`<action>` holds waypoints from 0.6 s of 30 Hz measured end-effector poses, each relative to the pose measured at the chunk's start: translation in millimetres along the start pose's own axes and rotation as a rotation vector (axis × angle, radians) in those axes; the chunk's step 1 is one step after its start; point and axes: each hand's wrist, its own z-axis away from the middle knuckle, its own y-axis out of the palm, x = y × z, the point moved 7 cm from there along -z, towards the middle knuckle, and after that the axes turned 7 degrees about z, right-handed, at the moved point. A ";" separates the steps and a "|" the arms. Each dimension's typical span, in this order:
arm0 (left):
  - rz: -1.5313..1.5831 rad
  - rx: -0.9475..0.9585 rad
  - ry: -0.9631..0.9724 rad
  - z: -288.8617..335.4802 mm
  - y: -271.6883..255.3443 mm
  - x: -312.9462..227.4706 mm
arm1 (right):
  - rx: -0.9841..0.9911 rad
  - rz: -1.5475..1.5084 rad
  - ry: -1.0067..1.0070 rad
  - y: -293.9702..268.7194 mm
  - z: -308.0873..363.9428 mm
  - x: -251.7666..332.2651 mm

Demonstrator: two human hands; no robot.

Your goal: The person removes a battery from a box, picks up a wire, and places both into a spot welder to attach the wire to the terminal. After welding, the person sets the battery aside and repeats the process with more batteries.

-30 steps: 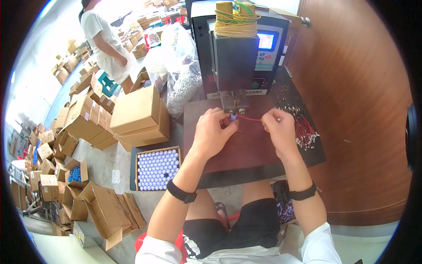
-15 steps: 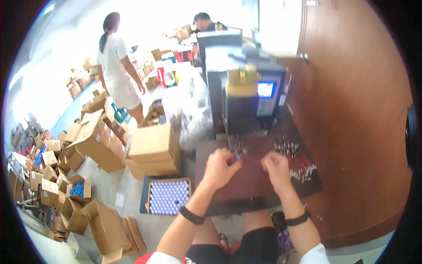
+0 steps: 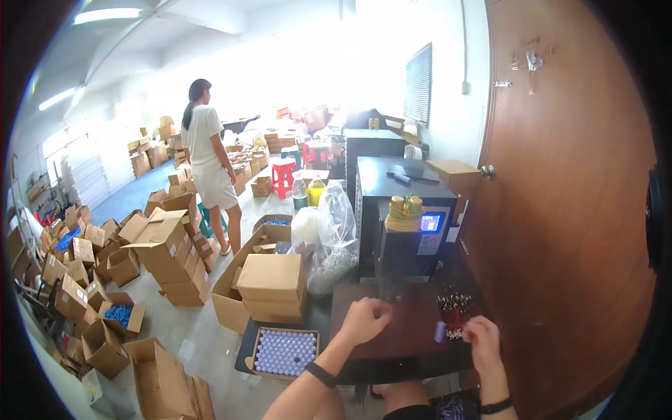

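A purple cylinder (image 3: 439, 332), perhaps mid-transfer, shows just left of a person's right hand (image 3: 483, 337); this and the left hand (image 3: 365, 320) are curled, grip unclear, and placing it would need gentle release.

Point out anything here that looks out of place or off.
One dark spot breaks the otherwise even rows of purple cylinders; gap or dark top, I can't tell. Cartons on the floor at left lie jumbled at odd angles, some with flaps open.

Brown wooden door (image 3: 574, 210), distant red stool (image 3: 283, 180)
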 end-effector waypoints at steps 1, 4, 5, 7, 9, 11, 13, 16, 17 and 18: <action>-0.021 0.016 -0.005 -0.9 0.1 0.6 | -0.039 -0.001 0.005 -18.0 10.5 4.5; -0.033 0.035 -0.016 -1.3 1.7 -0.9 | -0.136 0.026 0.027 -71.2 45.9 3.5; -0.030 0.032 -0.028 -2.3 0.7 -0.7 | -0.162 0.085 0.047 -90.2 57.6 -3.9; -0.029 0.039 -0.022 -4.3 0.5 1.8 | -0.183 0.144 0.067 -116.6 80.7 -19.2; -0.024 0.044 -0.020 -4.2 1.5 2.6 | -0.215 0.300 0.164 -137.8 103.8 -37.9; -0.017 0.030 -0.022 -5.5 2.4 1.3 | -0.247 0.368 0.253 -163.8 125.0 -70.4; -0.016 0.016 -0.019 -4.6 0.7 2.8 | -0.220 0.435 0.356 -184.4 143.1 -110.9; -0.021 0.004 -0.026 0.3 -0.5 3.2 | -0.174 0.558 0.427 -204.4 166.4 -151.9; -0.028 0.006 -0.031 2.2 -0.4 3.1 | -0.183 0.612 0.526 -215.0 177.1 -165.6; -0.025 0.008 -0.041 4.5 -0.6 3.6 | -0.190 0.663 0.630 -218.3 188.0 -174.0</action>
